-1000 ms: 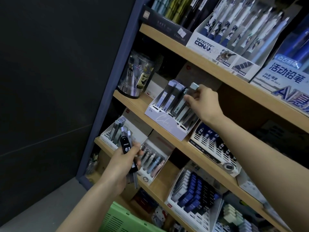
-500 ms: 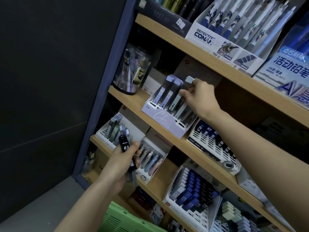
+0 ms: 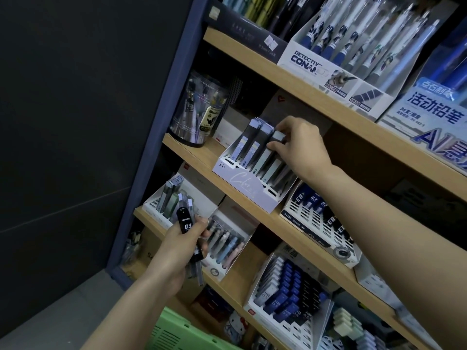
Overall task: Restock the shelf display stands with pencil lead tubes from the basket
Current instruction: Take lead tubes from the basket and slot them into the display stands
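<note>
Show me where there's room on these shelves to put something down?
Bare wood shows on the middle shelf between the clear tub and the white lead stand, and on the lower shelf between the pastel stand and the HB lead stand. The top shelf is crowded with pen boxes.

White display stand (image 3: 242,184) on wooden shelf (image 3: 199,154)

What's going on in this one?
A person is restocking lead tubes. The right hand pinches the pale cap of a tube standing in the white display stand on the middle shelf, apparently seating it. The left hand grips a bundle of tubes, a black 0.3 one in front, above the green basket.
</note>
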Demonstrator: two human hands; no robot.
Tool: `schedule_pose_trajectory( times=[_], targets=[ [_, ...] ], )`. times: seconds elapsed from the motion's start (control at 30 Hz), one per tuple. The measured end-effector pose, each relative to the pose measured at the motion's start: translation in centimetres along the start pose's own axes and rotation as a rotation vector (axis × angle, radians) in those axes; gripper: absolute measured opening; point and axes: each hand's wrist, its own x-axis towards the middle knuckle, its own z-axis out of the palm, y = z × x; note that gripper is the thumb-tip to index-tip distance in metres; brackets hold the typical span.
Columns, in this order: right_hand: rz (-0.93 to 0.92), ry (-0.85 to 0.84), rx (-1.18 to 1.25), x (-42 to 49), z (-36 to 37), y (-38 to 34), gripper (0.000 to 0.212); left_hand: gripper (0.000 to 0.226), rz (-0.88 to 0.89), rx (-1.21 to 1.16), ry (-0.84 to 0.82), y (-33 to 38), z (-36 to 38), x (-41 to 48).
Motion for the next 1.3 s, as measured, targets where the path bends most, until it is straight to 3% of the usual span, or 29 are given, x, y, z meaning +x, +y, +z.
schedule_pose_trajectory(
  times=[0.33, 0.53, 0.67, 0.77, 0.93, 1.17, 1.3],
  targets=[
    [-0.104, -0.022, -0.308, -0.5, 0.2, 0.0, 0.037, 0.014, 0.025, -0.057, -0.013, -0.4, 0.0, 0.1],
    [-0.038, -0.02, -0.259, -1.3, 0.4, -0.2, 0.036, 0.017, 0.044, -0.041, -0.002, -0.1, -0.3, -0.3],
    [-0.038, 0.004, -0.297, -2.3, 0.4, -0.9, 0.052, 0.022, 0.012, -0.056, -0.039, 0.6, -0.4, -0.7],
    [-0.093, 0.024, -0.079, -4.8, 0.7, -3.2, 0.039, 0.029, -0.021, -0.158, -0.065, 0.9, -0.2, -0.9],
    [-0.003, -0.511, 0.369, -10.4, 2.1, -7.2, 0.024, 0.023, 0.041, -0.252, -0.097, 1.4, 0.2, -1.9],
    [0.282, -0.629, 0.883, -11.3, 2.9, -8.3, 0.021, 0.022, 0.006, -0.125, -0.227, 2.2, -0.3, -3.3],
    [0.337, -0.669, 0.894, -11.6, 2.3, -8.1, 0.033, 0.019, -0.004, -0.016, -0.298, 2.0, -0.1, -4.4]
  ],
)
